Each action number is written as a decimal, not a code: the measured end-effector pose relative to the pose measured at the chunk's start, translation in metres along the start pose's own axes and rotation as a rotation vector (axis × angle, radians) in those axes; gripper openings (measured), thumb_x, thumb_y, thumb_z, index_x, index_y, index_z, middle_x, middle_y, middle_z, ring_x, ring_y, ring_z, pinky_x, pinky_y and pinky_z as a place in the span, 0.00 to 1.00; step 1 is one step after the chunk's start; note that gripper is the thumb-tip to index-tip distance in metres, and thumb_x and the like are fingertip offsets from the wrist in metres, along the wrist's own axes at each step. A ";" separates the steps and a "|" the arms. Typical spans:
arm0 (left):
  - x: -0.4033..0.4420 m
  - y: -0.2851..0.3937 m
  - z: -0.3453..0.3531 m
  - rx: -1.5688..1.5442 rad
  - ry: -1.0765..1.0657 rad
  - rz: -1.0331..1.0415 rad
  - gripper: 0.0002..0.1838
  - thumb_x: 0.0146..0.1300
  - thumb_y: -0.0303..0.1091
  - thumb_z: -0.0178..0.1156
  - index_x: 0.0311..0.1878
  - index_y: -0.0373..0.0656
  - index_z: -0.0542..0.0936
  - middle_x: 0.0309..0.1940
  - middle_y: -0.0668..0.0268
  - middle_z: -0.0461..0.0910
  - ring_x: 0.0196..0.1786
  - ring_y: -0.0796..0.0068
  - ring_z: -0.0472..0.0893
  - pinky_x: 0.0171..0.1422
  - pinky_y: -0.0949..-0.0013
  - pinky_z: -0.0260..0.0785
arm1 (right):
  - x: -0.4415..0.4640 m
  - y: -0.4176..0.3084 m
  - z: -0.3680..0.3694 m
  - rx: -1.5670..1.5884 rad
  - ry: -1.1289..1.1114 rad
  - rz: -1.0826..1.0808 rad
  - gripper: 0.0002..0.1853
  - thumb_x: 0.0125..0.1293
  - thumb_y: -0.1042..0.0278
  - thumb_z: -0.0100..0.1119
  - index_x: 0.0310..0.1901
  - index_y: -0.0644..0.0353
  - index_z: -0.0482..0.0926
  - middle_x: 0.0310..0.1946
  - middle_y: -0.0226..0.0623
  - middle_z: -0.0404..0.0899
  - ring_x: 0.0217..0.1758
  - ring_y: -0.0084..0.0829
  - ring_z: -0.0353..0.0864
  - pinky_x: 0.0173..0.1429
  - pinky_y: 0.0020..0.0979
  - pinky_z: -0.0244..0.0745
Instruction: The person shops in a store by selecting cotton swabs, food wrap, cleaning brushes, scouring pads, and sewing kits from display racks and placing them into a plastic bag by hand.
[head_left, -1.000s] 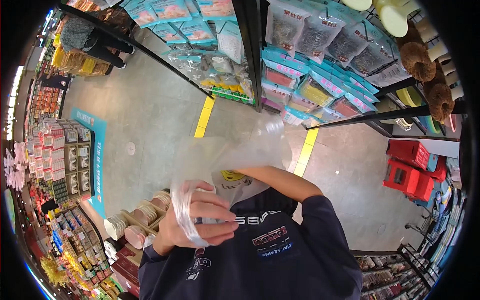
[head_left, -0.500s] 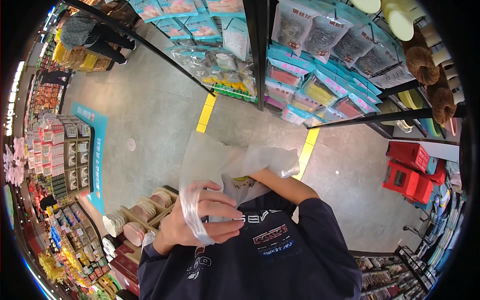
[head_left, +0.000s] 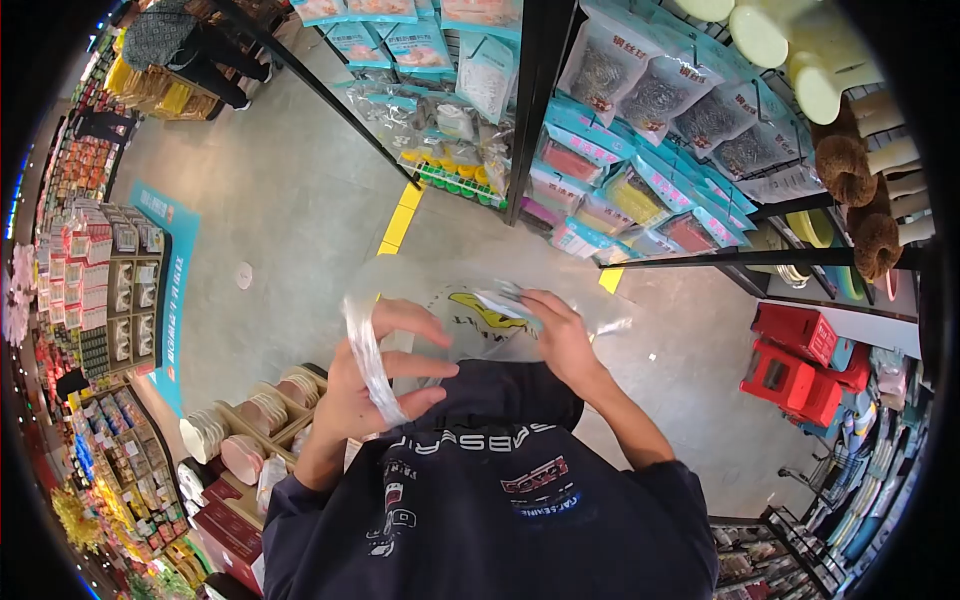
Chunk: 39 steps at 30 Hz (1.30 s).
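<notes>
A clear plastic bag with a yellow and black print is spread in front of my chest. Its twisted handle loops round the back of my left hand, whose fingers are curled and apart. My right hand is at the bag's right side, thumb and fingers closed on a flat white-and-grey item. Whether that item is inside the bag or in front of it, I cannot tell. The right fingertips are partly hidden.
Racks of packaged scrubbers and cleaning cloths stand ahead to the right. Red boxes sit at the right. A bowl display is close on my left, and a goods stand lies beyond. One person bends over far left.
My right hand has come out from behind the bag to its right side, with the flat item now showing. My left fingers have spread, and the view has shifted slightly.
</notes>
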<state>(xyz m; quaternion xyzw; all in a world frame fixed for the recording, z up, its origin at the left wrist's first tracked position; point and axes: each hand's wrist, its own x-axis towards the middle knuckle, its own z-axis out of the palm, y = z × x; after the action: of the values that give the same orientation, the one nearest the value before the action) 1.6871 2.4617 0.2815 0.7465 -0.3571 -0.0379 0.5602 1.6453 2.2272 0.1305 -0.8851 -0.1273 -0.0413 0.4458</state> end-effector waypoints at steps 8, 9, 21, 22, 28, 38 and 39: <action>0.007 -0.022 0.012 0.036 -0.033 -0.132 0.21 0.41 0.31 0.69 0.44 0.44 0.79 0.52 0.58 0.70 0.54 0.59 0.71 0.56 0.60 0.63 | -0.032 -0.019 -0.076 0.561 0.512 0.340 0.11 0.61 0.80 0.51 0.45 0.70 0.74 0.42 0.38 0.77 0.48 0.29 0.75 0.50 0.28 0.70; 0.010 -0.024 0.014 0.033 -0.038 -0.126 0.21 0.41 0.31 0.69 0.44 0.44 0.79 0.52 0.58 0.70 0.54 0.59 0.71 0.56 0.60 0.63 | -0.029 -0.021 -0.078 0.557 0.520 0.339 0.11 0.61 0.80 0.51 0.45 0.70 0.74 0.42 0.38 0.77 0.48 0.29 0.75 0.50 0.28 0.70; 0.016 -0.029 0.059 -0.220 -0.204 -0.391 0.38 0.43 0.36 0.72 0.58 0.36 0.66 0.55 0.56 0.69 0.59 0.65 0.69 0.62 0.63 0.58 | -0.009 -0.027 -0.086 1.338 0.804 0.304 0.10 0.63 0.75 0.52 0.45 0.68 0.74 0.45 0.40 0.77 0.48 0.27 0.76 0.56 0.29 0.69; 0.018 -0.027 0.064 -0.268 -0.167 -0.439 0.36 0.44 0.35 0.71 0.56 0.35 0.67 0.52 0.57 0.71 0.56 0.67 0.71 0.60 0.65 0.61 | -0.009 -0.026 -0.085 1.356 0.780 0.305 0.10 0.63 0.75 0.52 0.45 0.68 0.75 0.44 0.40 0.77 0.48 0.27 0.76 0.56 0.29 0.69; 0.019 -0.024 0.064 -0.380 -0.106 -0.568 0.28 0.47 0.29 0.69 0.52 0.32 0.71 0.43 0.62 0.78 0.46 0.75 0.76 0.52 0.71 0.67 | -0.012 -0.019 -0.086 1.356 0.655 0.261 0.12 0.61 0.75 0.54 0.47 0.67 0.74 0.47 0.39 0.76 0.50 0.28 0.76 0.57 0.31 0.69; -0.022 -0.077 0.042 -0.677 0.070 -0.601 0.34 0.42 0.33 0.73 0.53 0.33 0.71 0.45 0.62 0.77 0.48 0.74 0.76 0.54 0.69 0.67 | -0.010 -0.010 -0.141 0.983 0.830 0.090 0.13 0.50 0.75 0.66 0.39 0.64 0.77 0.40 0.33 0.76 0.45 0.27 0.74 0.53 0.30 0.67; -0.022 -0.076 0.039 -0.782 0.099 -0.628 0.39 0.37 0.37 0.76 0.53 0.32 0.70 0.46 0.62 0.77 0.49 0.71 0.76 0.54 0.67 0.67 | -0.010 -0.005 -0.152 1.109 0.839 0.067 0.09 0.52 0.75 0.64 0.35 0.63 0.76 0.41 0.33 0.75 0.46 0.28 0.74 0.54 0.32 0.67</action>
<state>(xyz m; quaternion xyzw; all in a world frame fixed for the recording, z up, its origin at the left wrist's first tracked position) 1.6907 2.4517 0.1941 0.5532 -0.0472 -0.3000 0.7757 1.6404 2.1064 0.2233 -0.4395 0.0808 -0.2950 0.8446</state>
